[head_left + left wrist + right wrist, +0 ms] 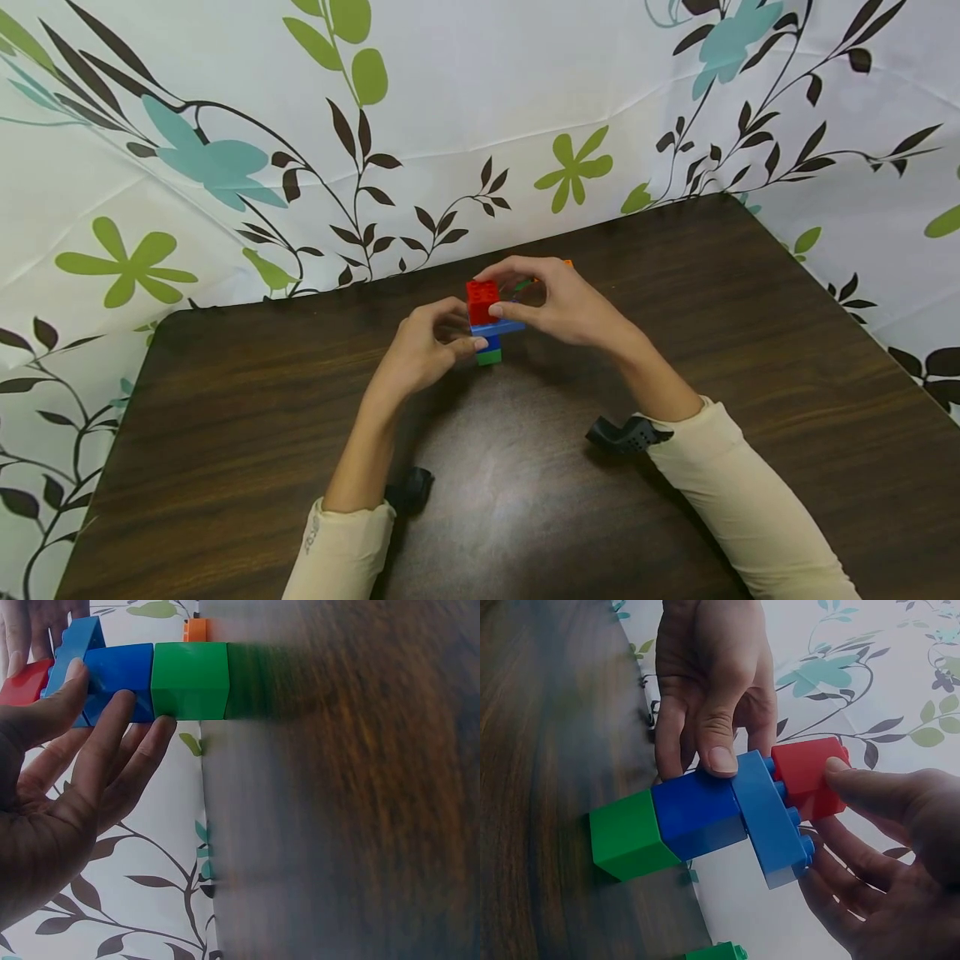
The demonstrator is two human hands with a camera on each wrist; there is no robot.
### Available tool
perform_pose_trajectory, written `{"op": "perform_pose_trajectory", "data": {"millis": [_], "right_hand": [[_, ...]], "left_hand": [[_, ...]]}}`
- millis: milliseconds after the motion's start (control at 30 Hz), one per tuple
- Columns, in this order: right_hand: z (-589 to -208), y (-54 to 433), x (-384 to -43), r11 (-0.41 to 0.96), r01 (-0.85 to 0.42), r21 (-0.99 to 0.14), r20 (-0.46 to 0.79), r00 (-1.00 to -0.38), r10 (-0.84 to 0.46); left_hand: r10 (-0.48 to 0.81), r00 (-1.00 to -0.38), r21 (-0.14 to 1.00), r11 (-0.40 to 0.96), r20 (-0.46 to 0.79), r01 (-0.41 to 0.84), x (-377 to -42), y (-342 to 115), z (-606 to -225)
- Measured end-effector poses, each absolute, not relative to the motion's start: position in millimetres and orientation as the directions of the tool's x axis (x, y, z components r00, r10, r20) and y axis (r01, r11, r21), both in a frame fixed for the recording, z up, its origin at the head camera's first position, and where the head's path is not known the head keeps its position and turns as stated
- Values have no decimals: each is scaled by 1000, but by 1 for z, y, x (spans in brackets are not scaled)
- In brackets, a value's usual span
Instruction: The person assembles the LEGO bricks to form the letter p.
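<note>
A small tower of toy building bricks stands on the table: a green brick at the bottom, a dark blue brick on it, then a longer, lighter blue brick laid across. The red brick sits on one end of the long brick, leaving studs bare beside it. My right hand pinches the red brick between thumb and fingers. From the other side my left hand grips the tower at the two blue bricks, its thumb at their joint. Lower fingers reach down beside the green brick.
Behind the tower, partly hidden by my right hand, are an orange brick and another green brick. The dark wooden table meets a leaf-patterned cloth at its back edge. Black wrist straps hang at both sleeves.
</note>
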State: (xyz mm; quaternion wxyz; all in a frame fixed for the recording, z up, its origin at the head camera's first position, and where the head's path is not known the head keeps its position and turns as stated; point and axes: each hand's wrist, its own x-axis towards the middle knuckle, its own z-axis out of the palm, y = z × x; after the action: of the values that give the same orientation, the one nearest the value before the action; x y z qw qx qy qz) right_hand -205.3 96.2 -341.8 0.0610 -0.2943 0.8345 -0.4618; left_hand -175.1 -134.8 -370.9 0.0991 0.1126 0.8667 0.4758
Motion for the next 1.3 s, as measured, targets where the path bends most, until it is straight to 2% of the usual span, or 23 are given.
{"op": "perform_pose_trajectory", "data": {"millis": [933,1300], "right_hand": [[-346,95,-207,353,-470,-809,209,-792,-574],[-345,95,-206,386,-480,-787,210,-798,-564]], "left_hand": [[298,-951,845,526,-79,95,-176,-136,-371],[302,-951,844,527,-73,102,-176,-135,-371]]}}
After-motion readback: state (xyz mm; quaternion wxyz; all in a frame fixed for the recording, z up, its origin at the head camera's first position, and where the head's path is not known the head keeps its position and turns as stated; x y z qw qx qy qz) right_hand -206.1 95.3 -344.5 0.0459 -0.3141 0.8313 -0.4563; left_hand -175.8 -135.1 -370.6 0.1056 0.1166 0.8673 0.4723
